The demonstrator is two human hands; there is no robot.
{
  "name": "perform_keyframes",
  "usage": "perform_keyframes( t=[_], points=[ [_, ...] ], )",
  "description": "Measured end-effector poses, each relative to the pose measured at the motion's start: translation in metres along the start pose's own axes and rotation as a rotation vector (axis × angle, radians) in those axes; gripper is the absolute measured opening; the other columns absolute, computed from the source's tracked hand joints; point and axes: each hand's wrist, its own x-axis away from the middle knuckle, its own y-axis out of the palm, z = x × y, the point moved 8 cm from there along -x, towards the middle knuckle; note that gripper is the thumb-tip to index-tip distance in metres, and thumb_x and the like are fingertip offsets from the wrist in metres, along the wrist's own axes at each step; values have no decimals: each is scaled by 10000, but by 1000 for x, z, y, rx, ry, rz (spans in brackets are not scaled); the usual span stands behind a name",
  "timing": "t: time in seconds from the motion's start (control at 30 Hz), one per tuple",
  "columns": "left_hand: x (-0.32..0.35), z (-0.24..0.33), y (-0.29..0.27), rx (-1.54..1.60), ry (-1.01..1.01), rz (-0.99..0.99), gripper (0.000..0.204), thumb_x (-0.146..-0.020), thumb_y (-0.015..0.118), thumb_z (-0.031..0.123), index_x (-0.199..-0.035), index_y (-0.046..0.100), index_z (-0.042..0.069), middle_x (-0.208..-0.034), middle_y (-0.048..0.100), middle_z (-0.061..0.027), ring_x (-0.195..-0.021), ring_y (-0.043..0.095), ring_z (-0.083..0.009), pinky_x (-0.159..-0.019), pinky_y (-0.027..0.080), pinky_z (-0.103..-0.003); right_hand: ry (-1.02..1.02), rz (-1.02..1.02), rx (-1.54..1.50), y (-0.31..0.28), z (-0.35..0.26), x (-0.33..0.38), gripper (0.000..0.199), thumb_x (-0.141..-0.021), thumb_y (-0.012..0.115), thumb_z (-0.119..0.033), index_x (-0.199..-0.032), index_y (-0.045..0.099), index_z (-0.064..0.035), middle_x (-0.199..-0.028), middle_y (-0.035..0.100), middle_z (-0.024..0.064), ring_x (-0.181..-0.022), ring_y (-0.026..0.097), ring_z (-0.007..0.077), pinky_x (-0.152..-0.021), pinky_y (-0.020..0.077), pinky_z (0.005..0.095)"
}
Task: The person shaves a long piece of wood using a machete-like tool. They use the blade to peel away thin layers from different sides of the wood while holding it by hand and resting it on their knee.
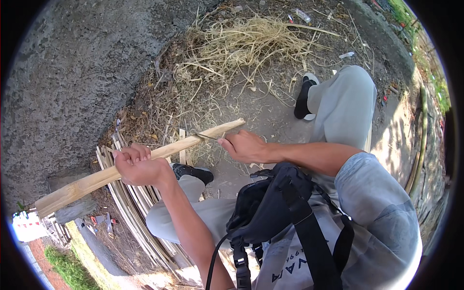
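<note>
A long pale length of split bamboo (92,181) slants across in front of me, its wide end at the lower left and its narrow tip at the upper right. My left hand (140,166) is closed around it near the middle. In my right hand (244,146) is a knife, its handle mostly hidden by my fingers. The thin dark knife blade (207,137) lies across the bamboo, touching it, a little short of the narrow tip.
A heap of curly shavings (251,43) lies on the dirt ahead, beside a rough concrete slab (92,72). Long thin slats (130,208) are stacked by my left leg. A red-handled saw (104,220) rests at the lower left. A black bag (270,203) hangs at my front.
</note>
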Motion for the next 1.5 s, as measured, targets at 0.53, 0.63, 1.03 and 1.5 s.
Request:
perform_keyframes(
  t=[0.53, 0.63, 1.03, 1.5],
  points=[
    [9, 1, -5, 40, -9, -128, 417, -919, 407, 230, -540, 247, 158, -512, 179, 30, -424, 203, -89, -413, 158, -242, 1, 1, -41, 2, 5, -6, 528, -972, 367, -352, -826, 632, 80, -723, 602, 327, -745, 622, 475, -769, 500, 525],
    [15, 8, 0, 47, 15, -155, 420, -925, 398, 229, -538, 248, 162, -509, 184, 34, -420, 202, -85, -409, 156, -239, 57, 4, -33, 15, 38, -2, 533, -973, 360, -360, -846, 637, 77, -737, 605, 331, -747, 620, 480, -770, 498, 526],
    [4, -2, -22, 64, -30, -125, 434, -918, 420, 251, -545, 211, 181, -489, 186, 31, -418, 205, -83, -412, 152, -239, 145, 73, 4, 28, 72, -7, 530, -973, 363, -406, -850, 643, 27, -697, 613, 288, -714, 618, 480, -752, 491, 547],
    [10, 2, -14, 72, -52, -163, 436, -923, 417, 257, -540, 225, 176, -480, 183, 26, -407, 211, -88, -404, 155, -232, -24, 14, 5, 23, 41, 28, 483, -968, 385, -408, -873, 639, -9, -708, 629, 250, -737, 630, 449, -726, 500, 536]
  ],
)
